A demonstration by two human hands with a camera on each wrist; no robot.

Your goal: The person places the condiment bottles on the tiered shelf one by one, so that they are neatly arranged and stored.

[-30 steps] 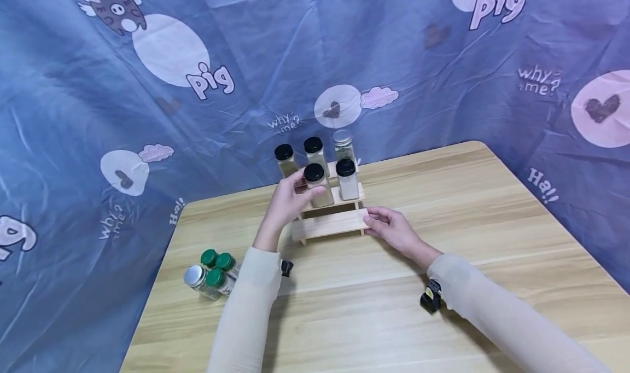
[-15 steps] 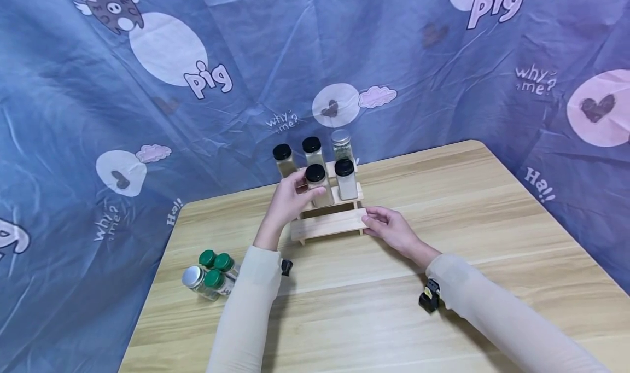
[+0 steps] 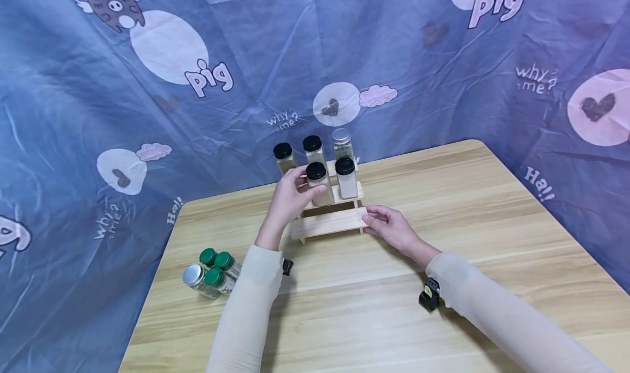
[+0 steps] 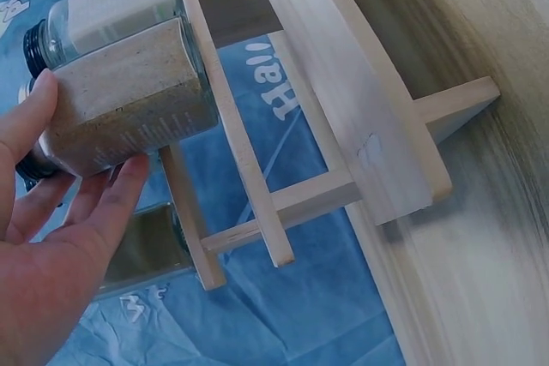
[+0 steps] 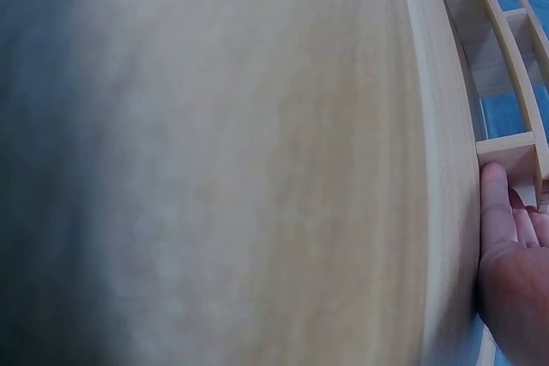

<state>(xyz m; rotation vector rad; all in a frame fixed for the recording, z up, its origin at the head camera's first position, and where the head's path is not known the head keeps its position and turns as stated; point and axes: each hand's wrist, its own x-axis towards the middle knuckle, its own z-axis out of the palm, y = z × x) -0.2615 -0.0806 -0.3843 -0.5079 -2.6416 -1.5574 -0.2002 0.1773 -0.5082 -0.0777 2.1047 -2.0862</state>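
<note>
My left hand (image 3: 289,199) grips a black-capped jar of tan powder (image 3: 322,193) on the middle tier of the wooden rack (image 3: 328,224). The left wrist view shows the fingers and thumb round the tan jar (image 4: 129,96), its base at the tier's slat. Beside it on that tier stands a black-capped jar of white contents (image 3: 348,184). Two black-capped jars and a silver-capped one (image 3: 342,143) are at the back. My right hand (image 3: 394,229) pinches the right end of the bare lowest tier; in the right wrist view, fingers touch the rack's end piece (image 5: 508,157).
Several jars stand grouped at the table's left, some with green caps (image 3: 214,277) and one with a silver cap (image 3: 193,275). The wooden table (image 3: 344,318) has a patterned blue cloth (image 3: 256,45) hanging behind it and at its sides.
The gripped tan jar has shifted very slightly to the right on its tier along with my left fingers. My right hand keeps its place at the rack's end.
</note>
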